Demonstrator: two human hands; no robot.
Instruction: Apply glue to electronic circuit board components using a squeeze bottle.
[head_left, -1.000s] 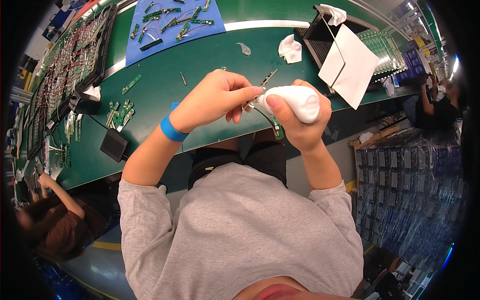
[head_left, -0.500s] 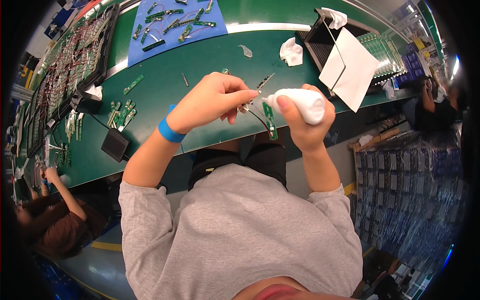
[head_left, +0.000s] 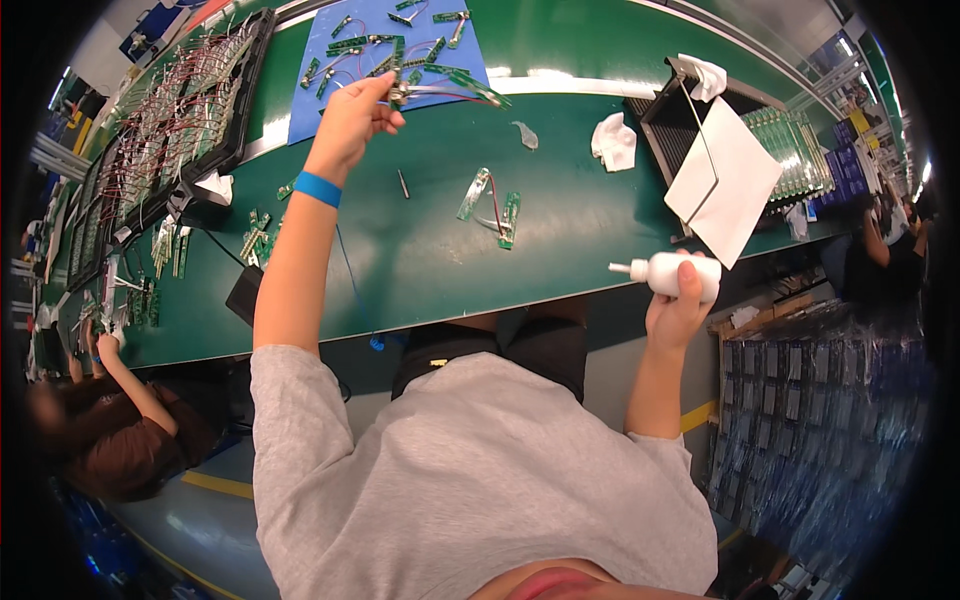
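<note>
Over the blue mat (head_left: 303, 120), my left hand (head_left: 350, 122) pinches a small green circuit board (head_left: 397, 60) with thin wires; a second board (head_left: 482, 90) trails to the right on them. Other wired boards lie spread on the mat. My right hand (head_left: 675, 318) is wrapped round a white squeeze bottle (head_left: 662, 272), tilted on its side with its narrow nozzle pointing left, near the table's front edge. Between my hands, a pair of green boards (head_left: 509, 222) joined by a dark red wire lies on the green table (head_left: 400, 270).
Far left stands a black tray (head_left: 238, 140) full of wired boards, with loose boards (head_left: 258, 240) and a black box (head_left: 243, 297) nearer. A thin dark tool (head_left: 403, 184) and crumpled tissue (head_left: 614, 142) lie on the table. At right, a black rack (head_left: 650, 110) carries a white sheet (head_left: 725, 170).
My left hand has moved away and left, from the table's middle to the mat, carrying wired boards. My right hand has drawn the bottle right and nearer me. A wired pair now lies on the table.
</note>
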